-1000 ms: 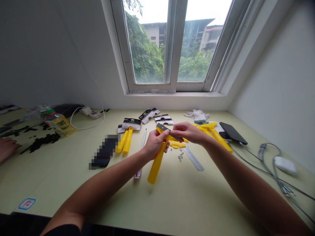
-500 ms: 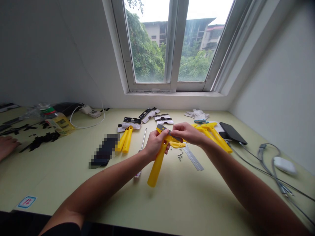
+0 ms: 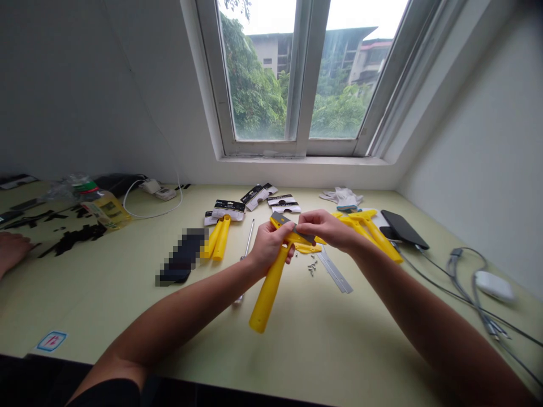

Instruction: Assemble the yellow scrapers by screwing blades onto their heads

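Observation:
My left hand (image 3: pixel 270 244) is closed around the head of a yellow scraper (image 3: pixel 268 291), whose handle slants down toward me. A grey metal blade (image 3: pixel 280 218) lies along the top of that head, under my left thumb. My right hand (image 3: pixel 321 226) pinches at the blade's right part; whether a small screw is between its fingertips I cannot tell. Just beyond and below the hands lie a loose yellow plate (image 3: pixel 308 249), several small screws (image 3: pixel 313 265) and bare metal blades (image 3: pixel 335 272). A screwdriver (image 3: pixel 249 237) rests left of my left hand, partly behind the forearm.
Yellow handles (image 3: pixel 220 240) lie at left beside a blurred dark phone (image 3: pixel 184 257). More yellow scrapers (image 3: pixel 377 234), a black phone (image 3: pixel 405 229), cables (image 3: pixel 473 288) and a white case (image 3: pixel 494 285) are at right. Cardboard labels (image 3: pixel 258 196) and gloves (image 3: pixel 343 198) sit behind. Another person's hand (image 3: pixel 14 249) is far left.
The scraper's handle end has swung slightly toward me and to the left. Both hands keep nearly the same hold on the head and blade. The view has shifted a little.

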The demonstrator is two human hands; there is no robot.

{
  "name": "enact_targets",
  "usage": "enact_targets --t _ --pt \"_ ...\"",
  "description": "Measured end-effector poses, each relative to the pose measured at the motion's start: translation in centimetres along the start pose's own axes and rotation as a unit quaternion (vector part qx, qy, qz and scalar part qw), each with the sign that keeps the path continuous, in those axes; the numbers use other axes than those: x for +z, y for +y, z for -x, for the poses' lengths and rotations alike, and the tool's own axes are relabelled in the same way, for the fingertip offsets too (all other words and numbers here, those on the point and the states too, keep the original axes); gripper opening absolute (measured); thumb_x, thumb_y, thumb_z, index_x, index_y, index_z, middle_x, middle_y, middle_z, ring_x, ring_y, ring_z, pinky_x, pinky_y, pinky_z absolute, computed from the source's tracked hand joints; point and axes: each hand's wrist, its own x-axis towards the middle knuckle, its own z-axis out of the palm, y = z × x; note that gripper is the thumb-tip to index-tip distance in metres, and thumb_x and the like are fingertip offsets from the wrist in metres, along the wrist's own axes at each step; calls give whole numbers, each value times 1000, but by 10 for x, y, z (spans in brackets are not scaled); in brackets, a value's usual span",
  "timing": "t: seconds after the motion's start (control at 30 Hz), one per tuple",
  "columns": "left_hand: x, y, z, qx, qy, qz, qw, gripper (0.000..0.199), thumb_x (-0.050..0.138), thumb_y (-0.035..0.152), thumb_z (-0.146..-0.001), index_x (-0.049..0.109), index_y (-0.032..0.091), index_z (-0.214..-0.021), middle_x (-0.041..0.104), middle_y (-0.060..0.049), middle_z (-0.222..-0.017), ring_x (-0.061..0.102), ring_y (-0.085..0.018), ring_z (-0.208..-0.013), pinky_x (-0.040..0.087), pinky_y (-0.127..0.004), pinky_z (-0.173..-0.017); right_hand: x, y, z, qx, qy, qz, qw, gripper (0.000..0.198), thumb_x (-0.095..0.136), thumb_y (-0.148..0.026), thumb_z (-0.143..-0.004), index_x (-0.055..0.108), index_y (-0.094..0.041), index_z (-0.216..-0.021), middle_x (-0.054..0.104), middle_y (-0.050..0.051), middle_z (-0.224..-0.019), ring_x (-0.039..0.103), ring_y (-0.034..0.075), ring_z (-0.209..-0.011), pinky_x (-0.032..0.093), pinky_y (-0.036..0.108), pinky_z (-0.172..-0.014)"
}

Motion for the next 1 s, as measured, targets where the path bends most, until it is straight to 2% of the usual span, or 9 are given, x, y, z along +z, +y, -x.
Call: enact_targets --t 0.3,0.47,0.53,0.63,0.7,0.77,0.87,1.0 --pt "-4 -3 -8 -22 -8 14 1000 30 70 36 -75 48 17 -84 48 5 -59 50 -9 -43 38 -19 -36 -1 6 -4 -15 48 86 995 32 59 -43 -83 53 -16 -67 50 -4 -52 44 8 -49 33 21 -49" --pt "-15 7 -19 11 56 5 998 29 69 34 -75 45 18 -81 45 6 -60 49 -8 -42 37 -19 -36 -9 13 -8 2 63 110 992 39 50 -54 -86 55 -16 -78 55 -1 -63 47 9 -49 38 23 -50" --pt "-23 12 -25 26 81 9 996 29 69 32 -74 45 18 -81 48 4 -62 50 -8 -43 38 -19 -36 -16 17 -8 32 26 146 988 40 50 -55 -85 58 -16 -81 57 0 -68 48 9 -51 38 23 -50" --pt "-32 16 -33 40 108 13 993 29 69 31 -73 44 19 -81 48 4 -63 51 -8 -43 38 -19 -37 -22 23 -6 69 -75 231 967 36 53 -51 -84 66 -18 -88 62 2 -74 56 12 -60 40 23 -54" --pt "-36 17 -35 41 117 15 992 28 68 29 -74 43 19 -80 48 5 -63 50 -7 -42 38 -19 -37 -21 27 -6 64 -110 294 947 27 57 -44 -82 69 -21 -90 67 2 -79 59 13 -66 42 23 -58" --pt "-36 17 -36 36 112 18 993 27 68 29 -74 43 19 -80 47 5 -63 49 -7 -42 37 -19 -37 -15 32 -7 48 -116 358 925 19 61 -34 -78 70 -24 -91 69 1 -82 59 13 -68 42 23 -61" --pt "-34 17 -34 31 94 18 995 26 67 29 -74 44 19 -79 47 5 -62 50 -8 -43 38 -19 -37 -4 39 -10 34 -118 428 896 18 62 -27 -76 70 -25 -91 70 0 -82 59 13 -67 41 24 -62" --pt "-34 17 -34 38 92 21 995 27 68 29 -73 43 19 -79 47 5 -62 50 -8 -43 38 -19 -37 0 45 -13 14 -97 469 878 15 59 -25 -78 69 -24 -89 70 1 -82 59 14 -69 40 23 -63"
